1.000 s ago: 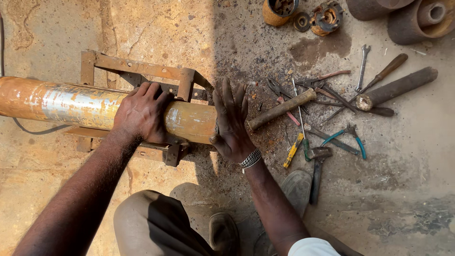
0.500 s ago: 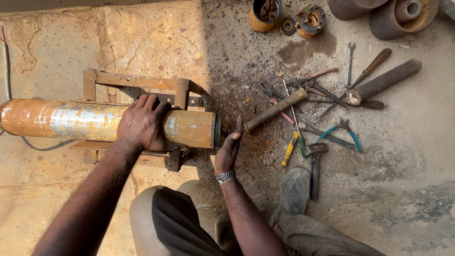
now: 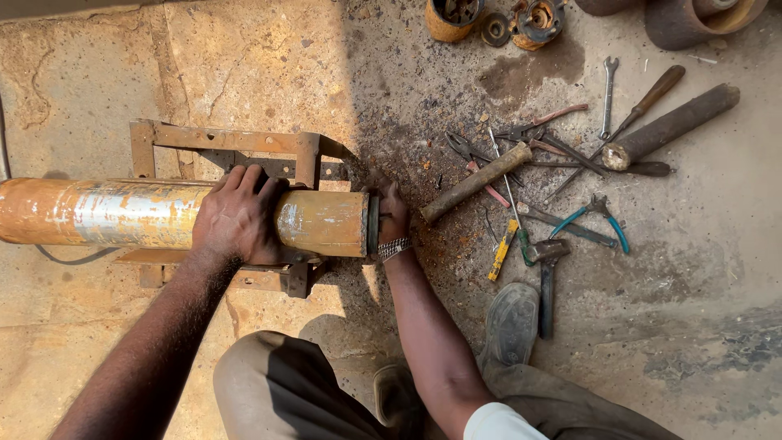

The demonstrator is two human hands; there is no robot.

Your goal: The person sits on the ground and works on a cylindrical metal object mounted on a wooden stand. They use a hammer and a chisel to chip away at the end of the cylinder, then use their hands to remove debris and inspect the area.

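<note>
Gripping rusty cylinder (image 3: pixel 163 213) w/ left hand (image 3: pixel 240 213); right hand (image 3: pixel 393 218) at its end, grip unclear.

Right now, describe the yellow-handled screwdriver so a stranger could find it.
Start at the rusty orange cylinder on its metal frame; tools lie scattered on the floor right of its end. Below the wooden-handled hammer lies the screwdriver, the only tool with a yellow handle.

Cylinder (image 3: pixel 155 213): long, rusty orange with a worn silver patch, laid horizontally across a rusted metal frame.
End face (image 3: pixel 372 226): dark ring at the right end, just above the stained floor.
</note>
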